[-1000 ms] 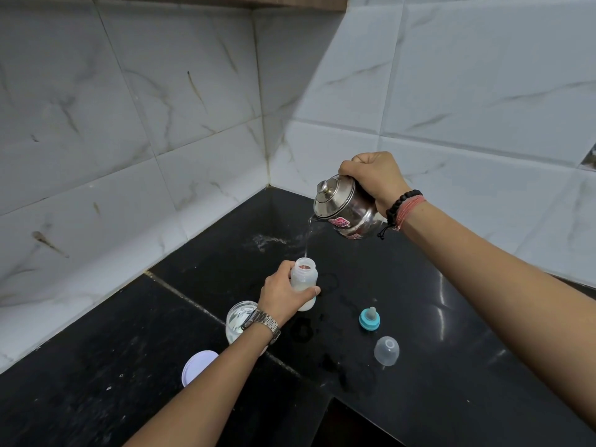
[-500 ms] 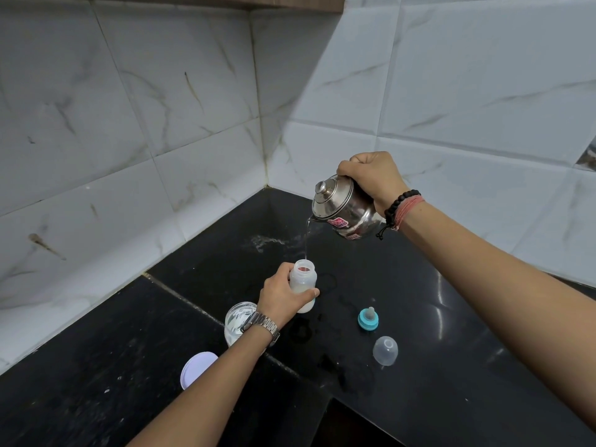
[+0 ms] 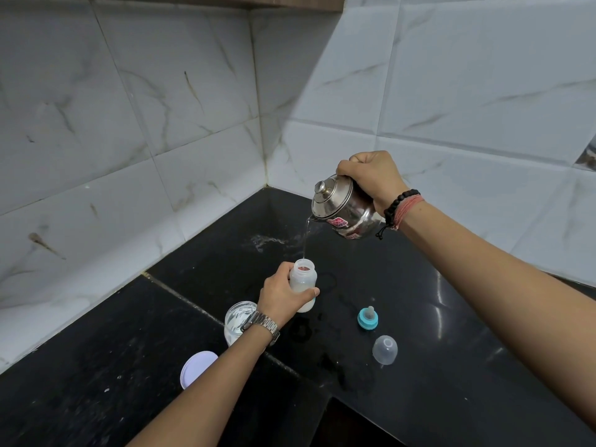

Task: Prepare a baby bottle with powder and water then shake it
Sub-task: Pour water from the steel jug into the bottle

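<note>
My left hand (image 3: 280, 298) grips a small translucent baby bottle (image 3: 302, 282), open at the top and standing on the black counter (image 3: 451, 366). Above it, my right hand (image 3: 371, 179) holds a tilted steel kettle (image 3: 342, 209) with a lid. A thin stream of water (image 3: 304, 237) falls from its spout into the bottle's mouth. The teal collar with its teat (image 3: 367, 318) and the clear dome cap (image 3: 384, 349) lie on the counter to the right of the bottle.
An open clear jar (image 3: 237, 319) stands just behind my left wrist, with its white lid (image 3: 196, 366) lying nearer me. White marble-tiled walls meet in a corner behind. Water spots mark the counter. A dark recess (image 3: 348, 427) opens at the near edge.
The kettle keeps pouring and both hands stay almost where they were. The view has shifted only slightly.
</note>
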